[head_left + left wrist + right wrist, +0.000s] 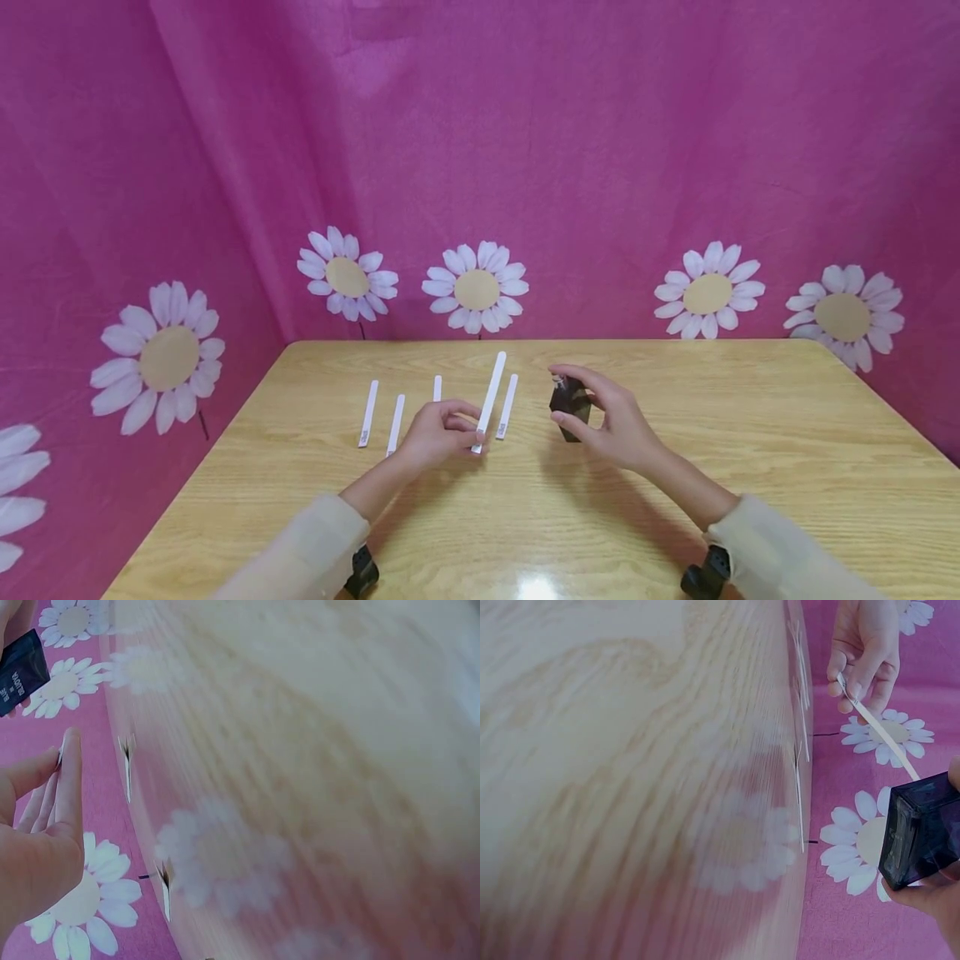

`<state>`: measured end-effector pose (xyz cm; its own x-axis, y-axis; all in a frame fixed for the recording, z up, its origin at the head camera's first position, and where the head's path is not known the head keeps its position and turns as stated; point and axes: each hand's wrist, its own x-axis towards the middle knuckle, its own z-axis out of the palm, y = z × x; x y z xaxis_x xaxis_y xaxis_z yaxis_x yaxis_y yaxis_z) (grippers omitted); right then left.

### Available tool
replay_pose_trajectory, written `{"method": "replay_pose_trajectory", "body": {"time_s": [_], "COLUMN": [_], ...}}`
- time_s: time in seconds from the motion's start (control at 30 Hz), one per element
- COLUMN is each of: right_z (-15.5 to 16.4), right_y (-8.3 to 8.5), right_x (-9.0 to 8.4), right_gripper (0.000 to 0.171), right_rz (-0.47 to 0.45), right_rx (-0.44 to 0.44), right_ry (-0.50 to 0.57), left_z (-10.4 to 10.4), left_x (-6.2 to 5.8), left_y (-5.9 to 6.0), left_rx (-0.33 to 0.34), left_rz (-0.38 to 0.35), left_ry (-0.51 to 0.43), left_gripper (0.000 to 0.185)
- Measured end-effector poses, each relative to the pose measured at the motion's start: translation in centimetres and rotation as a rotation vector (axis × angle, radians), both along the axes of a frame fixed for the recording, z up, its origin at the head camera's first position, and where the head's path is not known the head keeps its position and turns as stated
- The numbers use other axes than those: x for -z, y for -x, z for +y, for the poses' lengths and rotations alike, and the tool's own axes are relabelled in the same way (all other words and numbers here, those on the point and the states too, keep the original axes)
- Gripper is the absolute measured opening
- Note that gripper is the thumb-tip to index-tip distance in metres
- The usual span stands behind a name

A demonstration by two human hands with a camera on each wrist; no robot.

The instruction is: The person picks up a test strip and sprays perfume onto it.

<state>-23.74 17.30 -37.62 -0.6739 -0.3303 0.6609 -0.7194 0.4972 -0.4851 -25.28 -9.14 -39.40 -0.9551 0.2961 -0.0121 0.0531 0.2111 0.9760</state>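
My left hand pinches a white perfume test strip by its printed lower end, thumb against fingers, with the strip's long end pointing away. To its right, my right hand grips a dark glass perfume bottle, the thumb low on its side and a finger over the top. In the left wrist view the bottle shows pale lettering. The right wrist view has the bottle's thick base nearest the camera, overlapping the far end of the held strip.
Several more white strips lie spread on the wooden table, among them one at the left and one just right of the held strip. A pink curtain with white flowers hangs behind the table and along its sides.
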Motion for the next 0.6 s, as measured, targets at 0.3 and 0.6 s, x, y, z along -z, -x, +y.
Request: {"method": "replay_pose_trajectory", "body": {"time_s": [0.3,0.6], "right_z": [-0.8,-1.8], "right_y": [0.6,0.5], "right_x": [0.1,-0.1], "right_gripper": [0.056,0.054], "right_rz": [0.076,0.206], "right_rx": [0.029,0.069], "right_ry": [-0.025,-0.044], "left_z": [0.2,0.2], "left_x": [0.0,-0.2], "left_y": [-0.3,-0.6], "left_rx": [0.049,0.085], "left_rz": [-0.011,-0.011], "left_ry": [-0.006,0.017], "left_gripper": [0.029,0.027]}}
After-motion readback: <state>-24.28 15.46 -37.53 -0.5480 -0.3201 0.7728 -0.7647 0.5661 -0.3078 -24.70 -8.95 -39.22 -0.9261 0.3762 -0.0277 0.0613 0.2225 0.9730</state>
